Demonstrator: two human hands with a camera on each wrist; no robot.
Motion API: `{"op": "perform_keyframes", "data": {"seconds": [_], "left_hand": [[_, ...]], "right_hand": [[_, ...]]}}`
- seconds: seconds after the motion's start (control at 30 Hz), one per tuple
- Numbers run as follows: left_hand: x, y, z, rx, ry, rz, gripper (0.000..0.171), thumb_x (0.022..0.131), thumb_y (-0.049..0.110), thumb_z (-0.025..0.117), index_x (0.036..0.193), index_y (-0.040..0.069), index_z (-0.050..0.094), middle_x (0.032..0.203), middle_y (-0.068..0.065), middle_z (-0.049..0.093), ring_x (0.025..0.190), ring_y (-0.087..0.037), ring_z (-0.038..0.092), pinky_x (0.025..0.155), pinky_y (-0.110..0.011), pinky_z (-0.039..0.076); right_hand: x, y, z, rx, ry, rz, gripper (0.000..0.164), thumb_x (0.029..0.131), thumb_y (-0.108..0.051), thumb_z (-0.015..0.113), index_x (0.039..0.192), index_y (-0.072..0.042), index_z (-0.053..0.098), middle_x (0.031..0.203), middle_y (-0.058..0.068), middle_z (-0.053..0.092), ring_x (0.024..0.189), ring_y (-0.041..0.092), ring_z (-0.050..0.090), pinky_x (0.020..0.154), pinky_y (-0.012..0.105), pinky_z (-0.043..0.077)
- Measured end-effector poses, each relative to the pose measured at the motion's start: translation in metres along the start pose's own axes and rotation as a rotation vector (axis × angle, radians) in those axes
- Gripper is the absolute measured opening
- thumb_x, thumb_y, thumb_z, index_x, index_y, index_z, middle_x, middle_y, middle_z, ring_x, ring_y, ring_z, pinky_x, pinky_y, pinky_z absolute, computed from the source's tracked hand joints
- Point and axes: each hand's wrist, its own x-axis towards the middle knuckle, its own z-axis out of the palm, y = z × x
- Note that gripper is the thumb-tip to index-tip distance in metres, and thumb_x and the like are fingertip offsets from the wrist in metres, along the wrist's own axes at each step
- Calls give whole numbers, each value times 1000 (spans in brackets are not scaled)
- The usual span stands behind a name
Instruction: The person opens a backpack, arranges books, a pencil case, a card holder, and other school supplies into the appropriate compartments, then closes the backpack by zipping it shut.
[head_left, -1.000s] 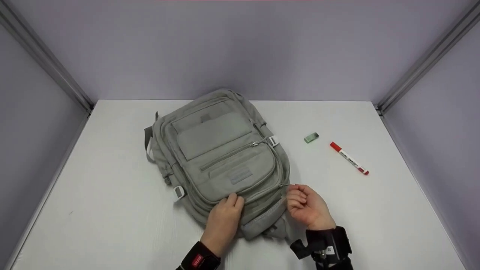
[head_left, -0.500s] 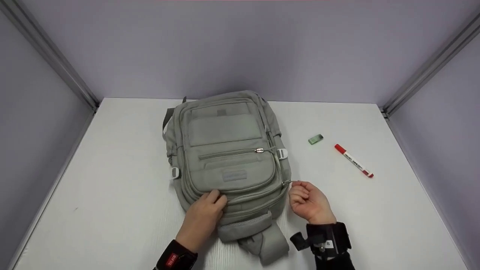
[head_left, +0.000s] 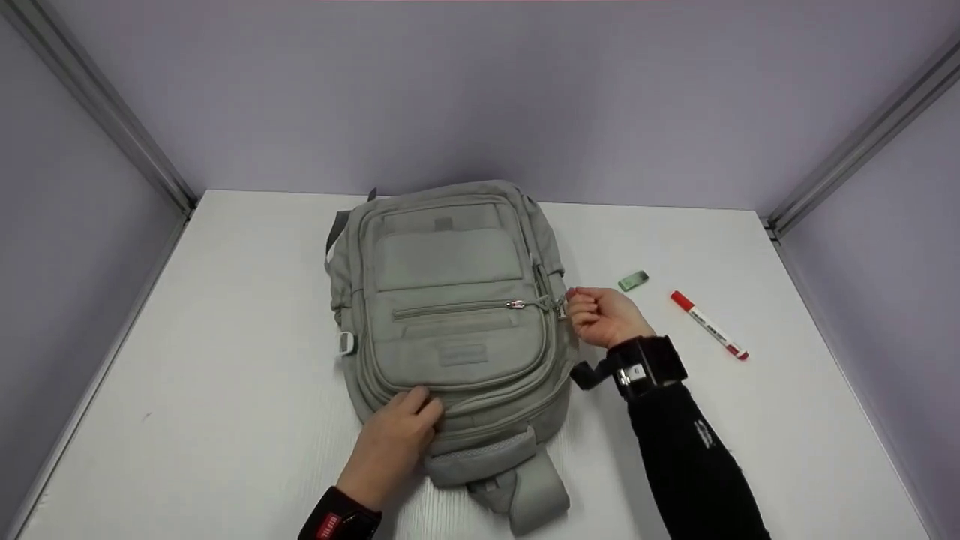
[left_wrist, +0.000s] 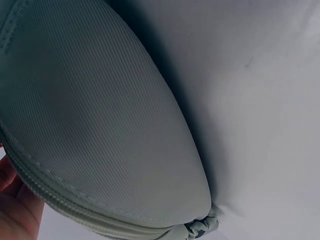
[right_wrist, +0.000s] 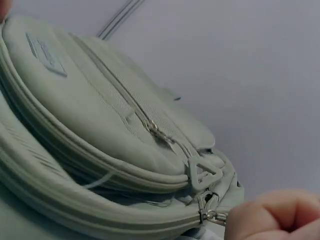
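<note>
A grey-green backpack (head_left: 450,259) lies front side up on the white table, its carrying end towards me. My left hand (head_left: 394,439) grips the near edge of the bag, fingers curled over the padded rim. In the left wrist view, part of that hand (left_wrist: 20,215) shows beside the zip seam. My right hand (head_left: 604,319) is at the bag's right side, by the strap buckle, and pinches a zip pull. The metal zip slider (right_wrist: 207,215) shows in the right wrist view, right at the curled fingers. The pull's end is hidden in the hand.
To the right of the bag lie a small green block (head_left: 634,280) and a red-and-white marker (head_left: 709,324). A second zip slider (head_left: 515,304) sits on the front pocket. Pale walls (head_left: 480,97) enclose the table at the back and sides.
The backpack has turned to lie straighter. My right hand has moved away from me along its right side, taking the zip pull along. My left hand has shifted left, still holding the near edge.
</note>
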Motion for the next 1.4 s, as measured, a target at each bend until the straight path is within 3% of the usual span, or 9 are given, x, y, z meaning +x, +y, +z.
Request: {"op": "perform_keyframes", "data": {"seconds": [0.17, 0.33, 0.5, 0.67, 0.83, 0.93, 1.03, 1.13, 1.4], "left_hand": [[-2, 0, 0, -4, -9, -1, 32, 67, 6, 82, 87, 12, 58, 86, 1, 53, 71, -15, 59, 58, -27, 51], [-3, 2, 1, -9, -9, 2, 31, 67, 6, 81, 86, 13, 58, 86, 1, 54, 71, -16, 58, 58, -28, 51], [-6, 4, 1, -7, -24, -10, 32, 68, 4, 82, 87, 12, 56, 87, 0, 53, 69, -15, 56, 58, -27, 50], [-10, 10, -4, 0, -37, -54, 31, 72, 3, 82, 93, 10, 60, 94, -2, 56, 71, -15, 56, 59, -27, 50], [-10, 23, -8, -14, 7, -32, 33, 73, 18, 84, 102, 12, 68, 100, -3, 63, 79, -16, 59, 66, -31, 51], [-10, 32, -5, -27, -14, -20, 40, 73, 25, 86, 107, 13, 69, 103, -3, 65, 80, -17, 60, 66, -31, 50], [-12, 37, 1, -47, -56, -63, 38, 75, 24, 85, 107, 14, 68, 103, -4, 65, 78, -17, 62, 64, -31, 52], [-17, 33, 8, -50, -70, -124, 31, 77, 18, 82, 104, 15, 67, 99, -3, 63, 75, -17, 62, 62, -31, 53], [-21, -2, 18, 54, 61, -154, 29, 66, 5, 84, 84, 12, 63, 88, -4, 64, 68, -22, 57, 53, -32, 48]], "right_hand": [[19, -11, 22, -66, 65, -51, 24, 109, -19, 32, 92, -5, 44, 58, 0, 37, 45, 8, 31, 39, 17, 25], [31, -19, 30, -222, 55, -128, 23, 109, -20, 28, 98, -6, 41, 59, -2, 35, 45, 5, 28, 40, 15, 23], [37, -15, 25, -698, 129, -330, 27, 109, -24, 28, 101, -4, 44, 58, -6, 35, 45, 3, 30, 41, 14, 23], [35, -8, 15, -1228, 428, -629, 34, 105, -27, 42, 119, 4, 49, 81, 0, 45, 61, 6, 40, 54, 18, 37], [37, -8, 0, -1539, 571, -659, 43, 99, -21, 50, 131, 8, 48, 123, 21, 54, 95, 19, 54, 74, 26, 49], [39, -10, -10, -1684, 572, -658, 33, 96, -17, 52, 117, 9, 56, 115, 21, 59, 91, 20, 56, 67, 24, 49], [38, -13, -23, -1762, 566, -680, 17, 93, -11, 53, 93, 4, 59, 88, 10, 57, 72, 14, 53, 57, 21, 44], [32, -14, -35, -1750, 539, -663, 14, 92, -8, 53, 79, -4, 52, 74, 0, 47, 60, 8, 46, 52, 19, 41], [17, 2, -59, -1672, 456, -592, 25, 91, -8, 56, 68, -12, 48, 63, -5, 49, 55, 6, 50, 48, 18, 40]]}}
